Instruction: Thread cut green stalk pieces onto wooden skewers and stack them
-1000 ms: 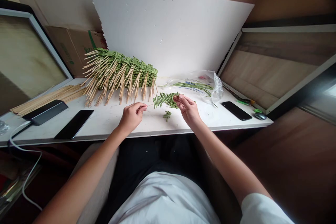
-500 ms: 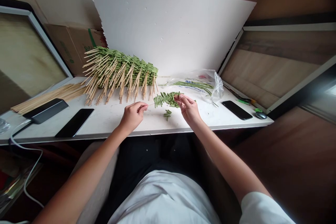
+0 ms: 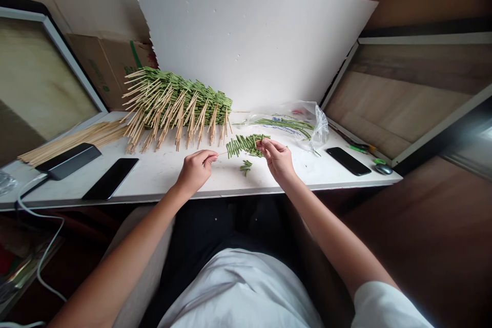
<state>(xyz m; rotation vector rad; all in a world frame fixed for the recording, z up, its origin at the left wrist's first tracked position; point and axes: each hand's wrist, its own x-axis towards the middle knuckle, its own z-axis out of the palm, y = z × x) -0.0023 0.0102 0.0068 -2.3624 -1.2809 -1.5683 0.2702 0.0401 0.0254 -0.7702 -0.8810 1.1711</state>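
Left hand (image 3: 197, 168) grip: pinching bare end of wooden skewer (image 3: 223, 154) | right hand (image 3: 279, 160): apparently pinching one of green stem pieces (image 3: 241, 144) | skewer: spanning frame centre between hands, axis rising rightward, tip nearing right

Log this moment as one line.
left hand: pinching thin stick | right hand: pinching at green pieces | rest: stacked loaded sticks, plastic bag with stems

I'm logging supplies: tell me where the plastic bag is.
Head view: the clear plastic bag lies right of centre on the white table, between the white board and the right hand.
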